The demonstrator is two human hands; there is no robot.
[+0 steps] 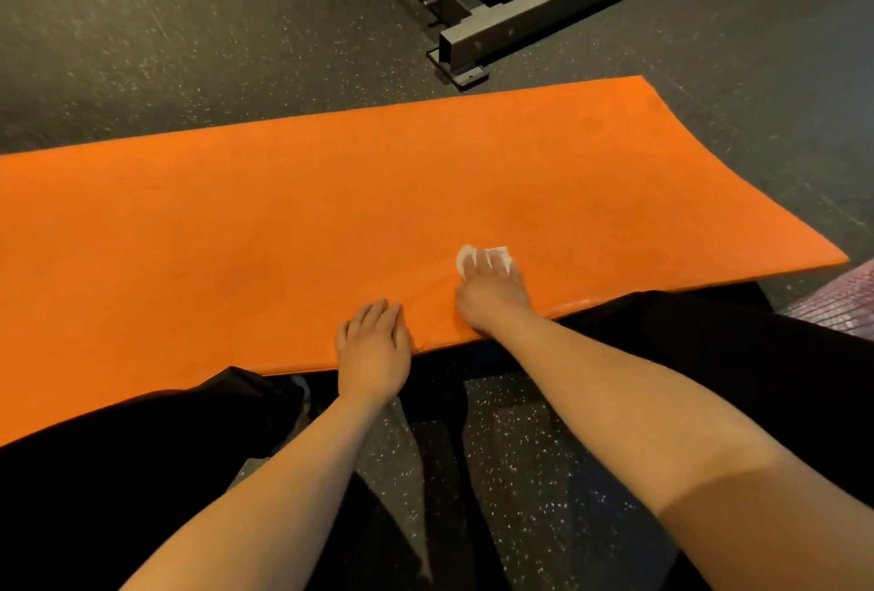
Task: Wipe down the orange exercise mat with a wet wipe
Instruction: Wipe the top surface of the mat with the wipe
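The orange exercise mat (284,212) lies flat across the dark speckled floor, running from the left edge to a corner at the right. My right hand (492,295) presses a small white wet wipe (482,255) flat onto the mat close to its near edge; the wipe shows between and beyond my straight fingers. My left hand (373,349) rests palm down on the mat's near edge, just left of the right hand, fingers relaxed and holding nothing.
A grey metal frame of gym equipment (520,18) stands on the floor just beyond the mat's far edge. My legs in black trousers (118,472) kneel at the near side. A purplish textured thing (842,302) lies at the right edge.
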